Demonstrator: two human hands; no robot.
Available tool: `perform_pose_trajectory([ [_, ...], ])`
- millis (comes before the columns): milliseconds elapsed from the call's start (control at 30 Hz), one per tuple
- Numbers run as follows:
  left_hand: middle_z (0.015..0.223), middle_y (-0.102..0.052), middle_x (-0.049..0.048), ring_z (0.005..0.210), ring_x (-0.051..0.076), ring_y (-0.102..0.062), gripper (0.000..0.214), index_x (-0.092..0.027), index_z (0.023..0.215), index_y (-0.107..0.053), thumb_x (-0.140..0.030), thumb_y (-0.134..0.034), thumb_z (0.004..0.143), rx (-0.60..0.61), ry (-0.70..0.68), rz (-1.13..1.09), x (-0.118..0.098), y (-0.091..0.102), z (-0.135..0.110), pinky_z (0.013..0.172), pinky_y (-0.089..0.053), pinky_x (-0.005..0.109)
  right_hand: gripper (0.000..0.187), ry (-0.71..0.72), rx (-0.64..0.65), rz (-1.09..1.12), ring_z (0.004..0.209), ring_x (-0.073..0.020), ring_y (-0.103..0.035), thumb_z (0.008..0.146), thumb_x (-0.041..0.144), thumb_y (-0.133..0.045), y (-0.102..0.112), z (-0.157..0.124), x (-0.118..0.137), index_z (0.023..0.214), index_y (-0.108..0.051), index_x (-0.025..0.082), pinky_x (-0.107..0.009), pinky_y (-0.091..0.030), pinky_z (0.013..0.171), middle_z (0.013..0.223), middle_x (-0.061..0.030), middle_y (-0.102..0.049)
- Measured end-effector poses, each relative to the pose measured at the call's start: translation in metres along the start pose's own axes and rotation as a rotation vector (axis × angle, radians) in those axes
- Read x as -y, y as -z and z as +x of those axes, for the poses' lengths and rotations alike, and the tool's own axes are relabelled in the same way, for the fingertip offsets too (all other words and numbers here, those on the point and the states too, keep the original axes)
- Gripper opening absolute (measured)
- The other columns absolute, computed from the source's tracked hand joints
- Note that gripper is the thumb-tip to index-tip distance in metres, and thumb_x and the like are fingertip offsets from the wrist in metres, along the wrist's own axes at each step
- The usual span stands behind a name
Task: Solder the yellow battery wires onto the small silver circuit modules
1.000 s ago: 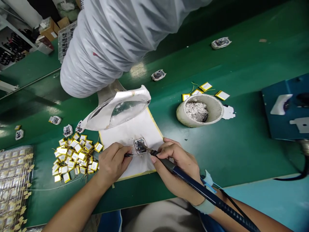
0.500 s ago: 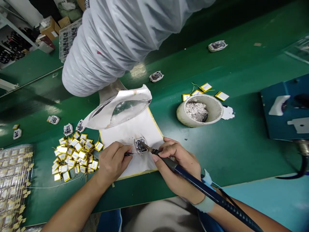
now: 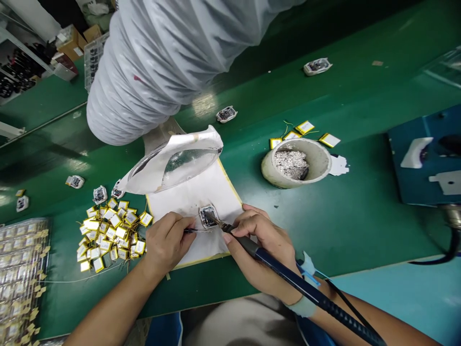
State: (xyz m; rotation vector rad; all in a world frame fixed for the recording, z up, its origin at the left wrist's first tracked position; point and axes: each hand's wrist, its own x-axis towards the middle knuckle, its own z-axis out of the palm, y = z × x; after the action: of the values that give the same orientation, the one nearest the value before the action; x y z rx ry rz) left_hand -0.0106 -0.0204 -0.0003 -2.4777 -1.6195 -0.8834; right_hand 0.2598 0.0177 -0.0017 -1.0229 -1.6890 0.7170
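Note:
A small white-rimmed device housing with a circuit board inside point(image 3: 208, 216) lies on the white sheet point(image 3: 187, 199). My right hand point(image 3: 264, 245) is closed around a soldering iron point(image 3: 277, 263), its tip over the circuit board. Whether the tip touches a joint is too small to tell. Just left of the housing, my left hand point(image 3: 167, 242) pinches slim dark tweezers point(image 3: 190, 230), whose ends point right along the housing's lower edge. Left of that hand is a heap of small yellow-edged batteries point(image 3: 111, 230).
A ribbed grey duct point(image 3: 158, 62) with a clear hood point(image 3: 187, 166) hangs over the sheet's far end. To the right stand a round pot of metallic shavings point(image 3: 266, 168) and a blue box point(image 3: 414, 178). Trays point(image 3: 21, 274) lie at left; several other housings point(image 3: 226, 114) dot the green bench.
The whole view has shifted slightly to the left. Both hands, the soldering iron and the housing keep nearly the same places relative to one another.

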Motion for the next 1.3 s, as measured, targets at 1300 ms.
perform_pose_trajectory([
  [1300, 0.115, -0.092, 0.0064, 0.094, 0.02, -0.092, 0.01, -0.024, 0.129, -0.08, -0.018, -0.075, 0.124, 0.085, -0.156, 0.089, 0.02, 0.034, -0.006, 0.077, -0.07, 0.029, 0.016, 0.101, -0.182, 0.056, 0.076, -0.0242, -0.086, 0.117, 0.027, -0.086, -0.006, -0.001, -0.013, 0.111, -0.072, 0.034, -0.059, -0.082, 0.114, 0.09, 0.0052, -0.084],
])
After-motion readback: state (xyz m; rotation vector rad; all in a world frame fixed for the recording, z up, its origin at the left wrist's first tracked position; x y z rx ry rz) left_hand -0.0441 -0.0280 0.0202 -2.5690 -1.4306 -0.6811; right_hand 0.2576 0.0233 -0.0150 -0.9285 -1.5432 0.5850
